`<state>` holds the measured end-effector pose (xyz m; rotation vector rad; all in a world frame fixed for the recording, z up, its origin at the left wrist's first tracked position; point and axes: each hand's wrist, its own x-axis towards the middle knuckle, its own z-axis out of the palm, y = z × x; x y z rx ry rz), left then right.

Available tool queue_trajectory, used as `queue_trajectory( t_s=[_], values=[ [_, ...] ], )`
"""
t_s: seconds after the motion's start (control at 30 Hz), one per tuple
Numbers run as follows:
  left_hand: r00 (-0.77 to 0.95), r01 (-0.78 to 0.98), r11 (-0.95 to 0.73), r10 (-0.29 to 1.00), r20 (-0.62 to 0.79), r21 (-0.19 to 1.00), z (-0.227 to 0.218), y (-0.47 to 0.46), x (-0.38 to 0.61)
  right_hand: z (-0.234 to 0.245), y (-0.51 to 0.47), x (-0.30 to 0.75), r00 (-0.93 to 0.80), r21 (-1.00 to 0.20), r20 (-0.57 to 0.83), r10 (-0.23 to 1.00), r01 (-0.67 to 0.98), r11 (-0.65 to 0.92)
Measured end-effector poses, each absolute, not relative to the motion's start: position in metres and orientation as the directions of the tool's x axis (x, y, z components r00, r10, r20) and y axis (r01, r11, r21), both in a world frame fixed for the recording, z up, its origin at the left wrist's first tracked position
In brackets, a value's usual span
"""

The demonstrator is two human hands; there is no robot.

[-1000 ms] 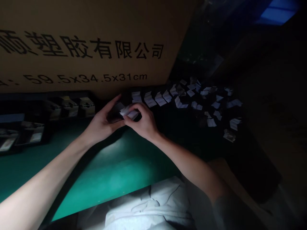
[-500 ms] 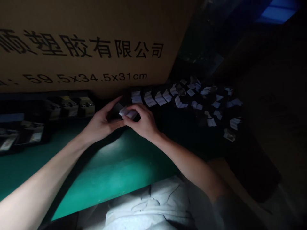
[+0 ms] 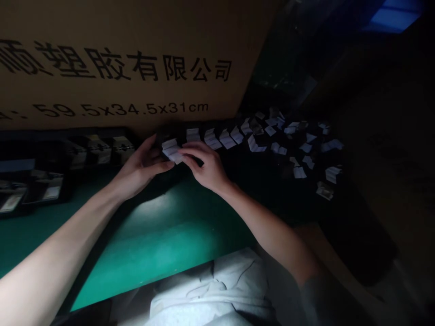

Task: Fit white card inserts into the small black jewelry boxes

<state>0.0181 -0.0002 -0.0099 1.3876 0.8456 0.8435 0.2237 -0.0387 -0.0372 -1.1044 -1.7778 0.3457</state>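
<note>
Pinching folded white paper [image 3: 171, 150] between hands [image 3: 139, 170] [image 3: 205, 170], edges shadowed

The left hand [image 3: 141, 170] and right hand [image 3: 205, 168] curl inward, almost touching.

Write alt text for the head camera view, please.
The left hand and right hand hold a folded white paper slip between their fingers. Similar slips lie scattered on a dark surface, beside a green mat and before a printed cardboard box.
</note>
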Motion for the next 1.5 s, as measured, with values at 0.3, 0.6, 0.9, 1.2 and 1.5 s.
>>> queue_trajectory(
  t_s=[0.3, 0.6, 0.9, 1.2, 1.5],
  values=[
    [0.521, 0.024, -0.026, 0.853, 0.010, 0.999, -0.015, 0.001, 0.015, -0.034, -0.042, 0.219, -0.153, -0.638, 0.619, 0.770, 0.474, 0.607],
    [0.527, 0.044, -0.090, 0.848, 0.053, 0.995, -0.017, 0.003, 0.013, -0.038, -0.044, 0.215, -0.102, -0.664, 0.584, 0.805, 0.510, 0.546],
    [0.479, -0.041, -0.058, 0.875, 0.070, 0.998, -0.019, 0.002, 0.016, -0.036, -0.045, 0.211, 0.006, -0.788, 0.525, 0.851, 0.382, 0.483],
    [0.487, -0.006, -0.084, 0.870, 0.076, 0.996, -0.019, 0.002, 0.016, -0.037, -0.045, 0.211, -0.019, -0.736, 0.545, 0.839, 0.468, 0.489],
    [0.513, -0.187, 0.031, 0.855, 0.070, 0.982, -0.022, 0.005, 0.015, -0.039, -0.046, 0.212, -0.170, -0.502, 0.653, 0.738, 0.634, 0.589]
  ],
)
